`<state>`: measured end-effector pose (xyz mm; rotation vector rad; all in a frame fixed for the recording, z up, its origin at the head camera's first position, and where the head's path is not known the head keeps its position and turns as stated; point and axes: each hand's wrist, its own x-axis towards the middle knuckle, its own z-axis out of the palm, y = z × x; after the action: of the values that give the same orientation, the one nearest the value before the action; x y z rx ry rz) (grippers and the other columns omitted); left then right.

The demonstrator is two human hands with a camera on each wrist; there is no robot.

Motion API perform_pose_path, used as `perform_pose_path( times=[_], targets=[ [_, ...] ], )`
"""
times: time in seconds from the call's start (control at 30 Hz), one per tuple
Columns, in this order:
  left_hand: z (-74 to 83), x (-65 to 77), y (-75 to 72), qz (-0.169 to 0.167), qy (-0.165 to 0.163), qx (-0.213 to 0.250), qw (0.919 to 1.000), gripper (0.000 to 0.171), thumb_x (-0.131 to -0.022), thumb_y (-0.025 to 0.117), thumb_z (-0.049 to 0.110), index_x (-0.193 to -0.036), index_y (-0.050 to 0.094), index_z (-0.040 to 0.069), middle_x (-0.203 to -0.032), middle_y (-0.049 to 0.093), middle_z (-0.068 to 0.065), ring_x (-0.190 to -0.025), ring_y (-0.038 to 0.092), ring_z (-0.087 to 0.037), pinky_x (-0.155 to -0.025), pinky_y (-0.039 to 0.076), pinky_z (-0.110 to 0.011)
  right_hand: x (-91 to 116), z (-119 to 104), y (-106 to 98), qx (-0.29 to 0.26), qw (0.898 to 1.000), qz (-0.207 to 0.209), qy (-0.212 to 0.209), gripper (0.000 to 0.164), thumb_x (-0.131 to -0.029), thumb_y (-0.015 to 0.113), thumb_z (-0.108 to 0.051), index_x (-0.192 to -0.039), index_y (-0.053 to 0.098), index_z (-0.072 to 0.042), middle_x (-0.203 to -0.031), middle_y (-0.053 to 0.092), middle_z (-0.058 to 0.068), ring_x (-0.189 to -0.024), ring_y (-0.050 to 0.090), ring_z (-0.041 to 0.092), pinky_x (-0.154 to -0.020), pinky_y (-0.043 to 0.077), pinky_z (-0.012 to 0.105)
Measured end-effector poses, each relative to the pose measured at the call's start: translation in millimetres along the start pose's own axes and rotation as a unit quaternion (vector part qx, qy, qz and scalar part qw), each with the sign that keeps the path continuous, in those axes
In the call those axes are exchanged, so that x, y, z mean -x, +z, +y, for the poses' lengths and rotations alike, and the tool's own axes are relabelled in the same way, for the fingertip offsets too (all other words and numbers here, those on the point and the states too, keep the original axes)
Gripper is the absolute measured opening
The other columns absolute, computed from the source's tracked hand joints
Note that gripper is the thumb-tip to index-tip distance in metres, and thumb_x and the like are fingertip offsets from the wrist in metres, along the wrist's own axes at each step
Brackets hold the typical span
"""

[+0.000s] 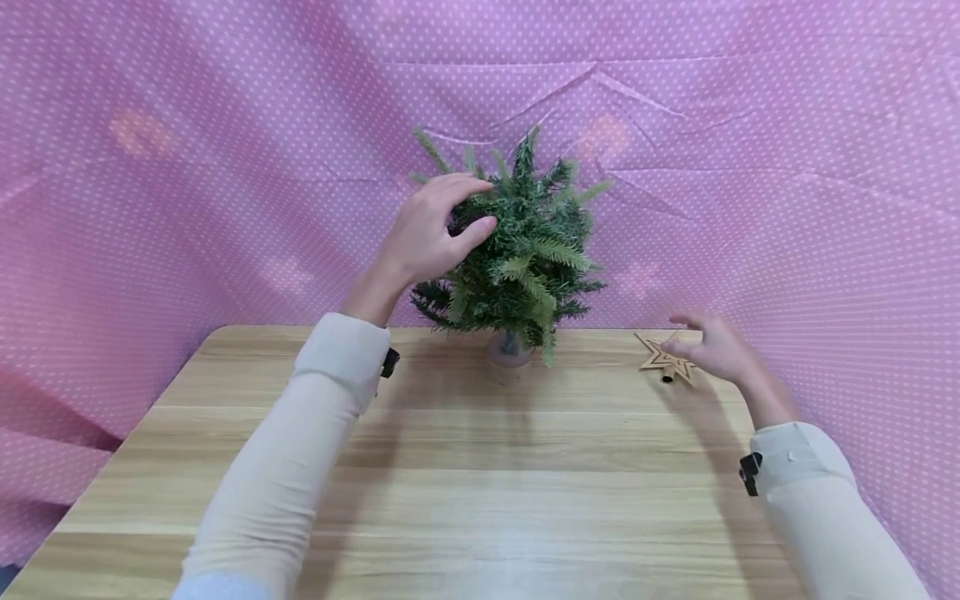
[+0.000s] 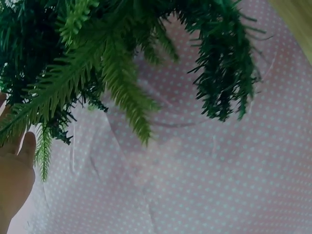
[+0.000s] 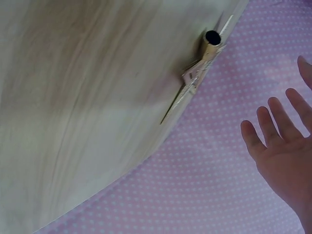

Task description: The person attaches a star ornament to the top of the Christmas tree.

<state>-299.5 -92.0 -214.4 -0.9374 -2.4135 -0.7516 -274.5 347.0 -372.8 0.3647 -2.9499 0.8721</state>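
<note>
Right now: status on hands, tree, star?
Left hand at tree, thumb and fingers apart. Right hand by wooden star, not gripping it. Tree upright, star on table. Nothing seen blocking right hand from star.

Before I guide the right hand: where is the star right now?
In the head view, the star lies on the table at far right, near the back edge, right of the tree and close by the right hand.

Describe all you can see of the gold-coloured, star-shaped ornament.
The gold-coloured, star-shaped ornament has an openwork outline and a short hollow tube, its dark mouth facing the person. Its material is unclear. It lies near the far right edge of the light wood-grain table; the open right hand is close, not touching.
</note>
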Motion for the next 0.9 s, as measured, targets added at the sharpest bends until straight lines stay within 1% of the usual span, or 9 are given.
perform_pose_path(
  times=[0.1,0.23,0.33,0.43,0.63,0.73,0.9],
  targets=[
    [0.8,-5.5,-4.5,-0.027,-0.009,-0.009,0.9995,0.060,-0.099,0.056,0.048,-0.147,0.054,0.012,-0.155,0.046,-0.011,-0.146,0.035,-0.025,-0.122,0.022,-0.048,-0.7,4.6,-0.2,-0.002,1.000,-0.011,0.004,0.066,-0.097,0.069,-0.031,-0.144,0.046,0.009,-0.145,0.043,0.038,-0.132,0.038,0.060,-0.103,0.031,0.076],
    [2.5,-14.0,-8.9,-0.065,-0.025,-0.031,0.9971,0.064,-0.099,0.054,0.050,-0.151,0.049,0.013,-0.157,0.043,-0.011,-0.148,0.031,-0.026,-0.123,0.019,-0.048,-1.1,12.1,-0.6,-0.010,1.000,-0.013,0.007,0.068,-0.097,0.069,-0.034,-0.144,0.046,0.009,-0.145,0.042,0.038,-0.132,0.037,0.060,-0.103,0.030,0.076],
    [3.5,-19.5,-9.9,-0.090,-0.034,-0.047,0.9943,0.065,-0.100,0.053,0.050,-0.153,0.046,0.013,-0.158,0.041,-0.011,-0.149,0.029,-0.027,-0.123,0.018,-0.048,-1.0,17.5,-0.3,-0.017,1.000,-0.015,0.012,0.070,-0.096,0.070,-0.035,-0.144,0.046,0.010,-0.145,0.043,0.038,-0.133,0.036,0.060,-0.103,0.031,0.076],
    [5.1,-23.1,-9.8,-0.107,-0.040,-0.060,0.9916,0.066,-0.100,0.052,0.051,-0.154,0.045,0.013,-0.159,0.040,-0.010,-0.150,0.028,-0.027,-0.123,0.019,-0.048,-1.0,23.6,0.1,-0.018,0.999,-0.022,0.021,0.072,-0.096,0.070,-0.038,-0.143,0.046,0.010,-0.145,0.042,0.038,-0.133,0.035,0.060,-0.103,0.032,0.077],
    [8.0,-28.5,-8.9,-0.125,-0.054,-0.069,0.9883,0.070,-0.100,0.050,0.057,-0.155,0.043,0.014,-0.160,0.038,-0.010,-0.150,0.026,-0.028,-0.123,0.017,-0.049,0.5,30.0,0.4,-0.015,0.999,-0.034,0.038,0.079,-0.094,0.070,-0.046,-0.145,0.045,0.009,-0.145,0.039,0.042,-0.133,0.034,0.061,-0.102,0.032,0.077],
    [8.0,-30.3,-7.9,-0.127,-0.056,-0.070,0.9878,0.070,-0.100,0.050,0.058,-0.154,0.044,0.014,-0.159,0.041,-0.009,-0.149,0.030,-0.028,-0.123,0.020,-0.048,0.6,32.6,0.5,-0.012,0.998,-0.039,0.042,0.081,-0.093,0.071,-0.048,-0.145,0.045,0.009,-0.145,0.038,0.042,-0.133,0.034,0.062,-0.101,0.031,0.078],
    [7.2,-31.6,-5.1,-0.133,-0.057,-0.077,0.9865,0.072,-0.099,0.051,0.061,-0.153,0.045,0.013,-0.155,0.046,-0.008,-0.144,0.039,-0.028,-0.120,0.028,-0.047,0.5,39.9,2.8,0.000,0.998,-0.045,0.039,0.083,-0.093,0.071,-0.046,-0.148,0.041,0.009,-0.147,0.042,0.037,-0.133,0.034,0.062,-0.102,0.030,0.078]
  ],
)
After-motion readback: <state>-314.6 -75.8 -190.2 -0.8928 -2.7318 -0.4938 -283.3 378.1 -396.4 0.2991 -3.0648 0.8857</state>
